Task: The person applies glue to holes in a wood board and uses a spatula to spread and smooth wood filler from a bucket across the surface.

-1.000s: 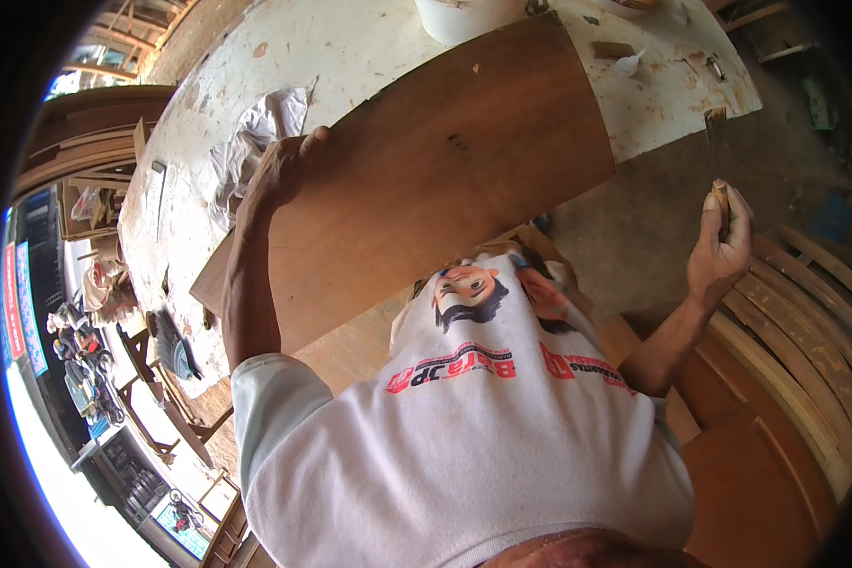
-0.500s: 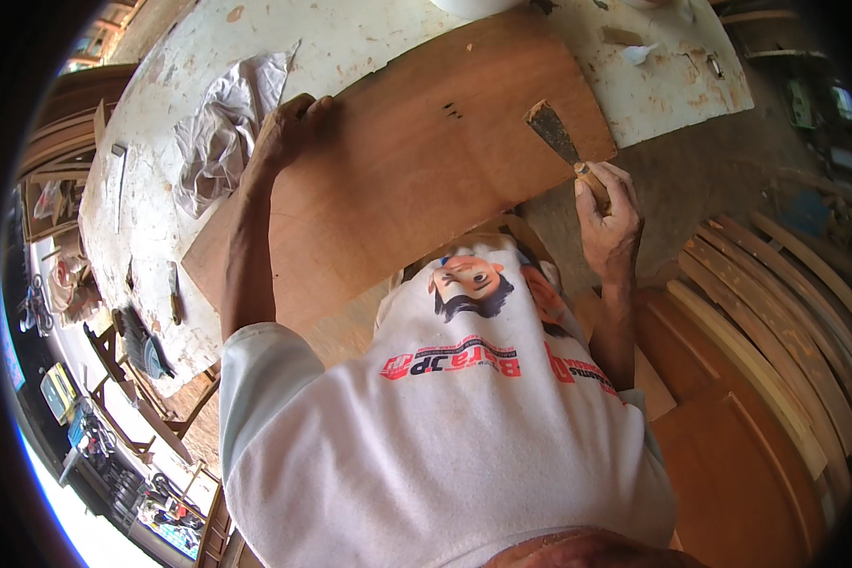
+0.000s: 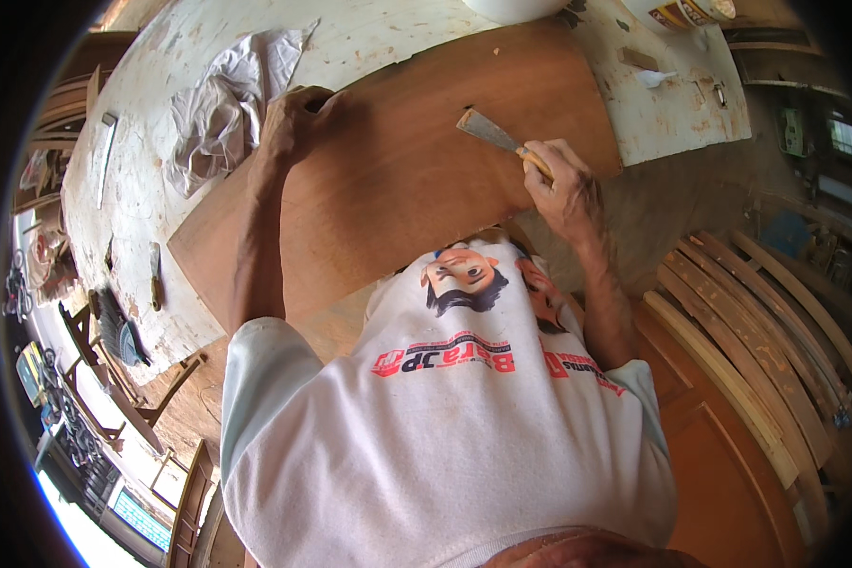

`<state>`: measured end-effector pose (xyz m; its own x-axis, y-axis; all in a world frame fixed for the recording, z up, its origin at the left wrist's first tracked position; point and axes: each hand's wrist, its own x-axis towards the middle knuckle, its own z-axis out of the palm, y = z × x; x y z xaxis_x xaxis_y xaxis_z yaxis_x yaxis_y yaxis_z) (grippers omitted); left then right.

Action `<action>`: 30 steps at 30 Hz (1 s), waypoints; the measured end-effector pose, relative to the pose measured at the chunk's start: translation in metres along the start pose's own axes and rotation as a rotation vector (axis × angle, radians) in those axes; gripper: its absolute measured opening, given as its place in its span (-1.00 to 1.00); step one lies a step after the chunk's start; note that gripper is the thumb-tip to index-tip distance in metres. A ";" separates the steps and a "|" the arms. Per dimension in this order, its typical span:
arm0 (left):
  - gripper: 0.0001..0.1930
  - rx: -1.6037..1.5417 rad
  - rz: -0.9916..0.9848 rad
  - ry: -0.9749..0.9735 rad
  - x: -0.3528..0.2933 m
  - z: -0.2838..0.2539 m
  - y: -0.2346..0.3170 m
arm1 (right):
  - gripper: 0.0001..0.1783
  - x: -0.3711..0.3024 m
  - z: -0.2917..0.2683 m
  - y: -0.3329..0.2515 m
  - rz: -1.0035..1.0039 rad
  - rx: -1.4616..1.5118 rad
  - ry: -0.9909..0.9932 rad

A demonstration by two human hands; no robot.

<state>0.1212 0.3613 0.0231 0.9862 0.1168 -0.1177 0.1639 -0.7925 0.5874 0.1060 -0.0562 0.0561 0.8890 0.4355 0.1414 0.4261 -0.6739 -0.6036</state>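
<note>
Head | scraper [image 3: 506, 141] in right grip [image 3: 568, 192] | blade [image 3: 486, 128] perhaps touching brown board [image 3: 398, 194]

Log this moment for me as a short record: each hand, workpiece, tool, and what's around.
Left hand: on the far edge of the plywood panel
Right hand: closed around the putty knife's wooden handle
Workpiece: reddish-brown plywood panel, on the white worktable
Tool: putty knife, blade over the panel; contact unclear
Left of panel: crumpled cloth
Right of panel: small wooden block
</note>
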 end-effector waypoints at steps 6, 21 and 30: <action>-0.51 -0.054 0.047 0.094 -0.018 -0.019 0.042 | -0.80 0.033 -0.007 0.016 -0.089 -0.041 -0.091; -0.40 -0.029 0.348 0.296 -0.054 0.124 0.086 | -0.79 0.051 -0.032 0.025 -0.104 0.013 -0.203; -0.30 0.051 0.362 0.326 -0.054 0.124 0.093 | -0.61 0.032 -0.003 0.022 -0.162 -0.032 -0.154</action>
<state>0.0805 0.2071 -0.0146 0.9373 0.0030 0.3486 -0.1844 -0.8443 0.5032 0.1445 -0.0591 0.0493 0.7735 0.6239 0.1117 0.5686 -0.6051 -0.5573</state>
